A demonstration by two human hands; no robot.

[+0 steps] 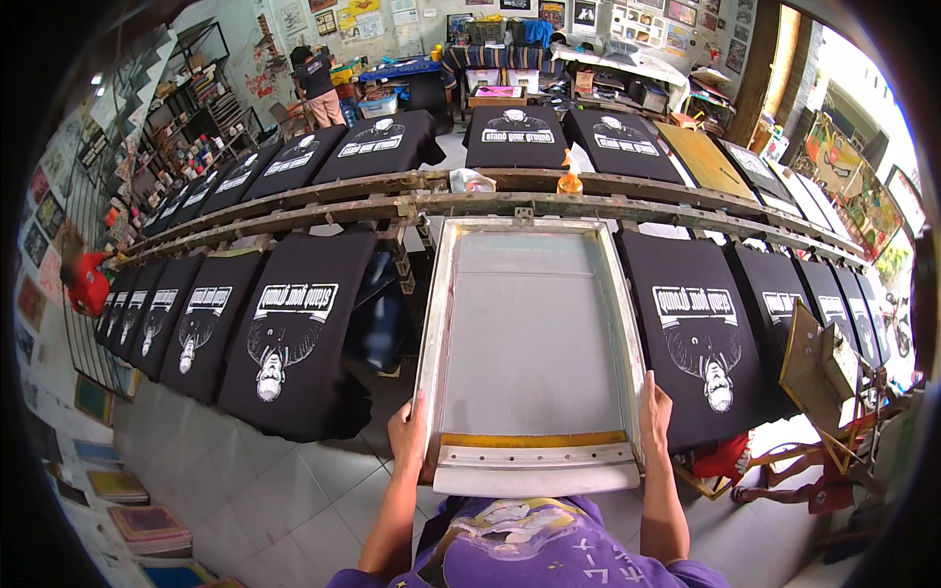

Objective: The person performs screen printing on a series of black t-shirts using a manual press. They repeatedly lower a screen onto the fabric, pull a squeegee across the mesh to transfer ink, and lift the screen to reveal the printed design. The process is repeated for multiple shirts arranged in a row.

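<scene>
My left hand (pixel 408 426) grips the left edge of a large aluminium screen frame (pixel 434 323) with grey mesh (pixel 529 333), and my right hand (pixel 654 412) grips its right edge. The frame is held in front of my body. Across its near end lies a pale bar with bolts (pixel 537 468), beside an amber strip (pixel 534 438). A black T-shirt (pixel 304 333) with a white printed figure and lettering lies on a platen left of the frame; a similar black T-shirt (pixel 691 333) lies to its right.
More printed shirts line both rows of platens, divided by wooden rails (pixel 343 206) holding an orange bottle (pixel 569 181). A person (pixel 319 88) stands at the back; another in red (pixel 88 279) is far left. A propped panel (pixel 814 382) and someone's legs are at right.
</scene>
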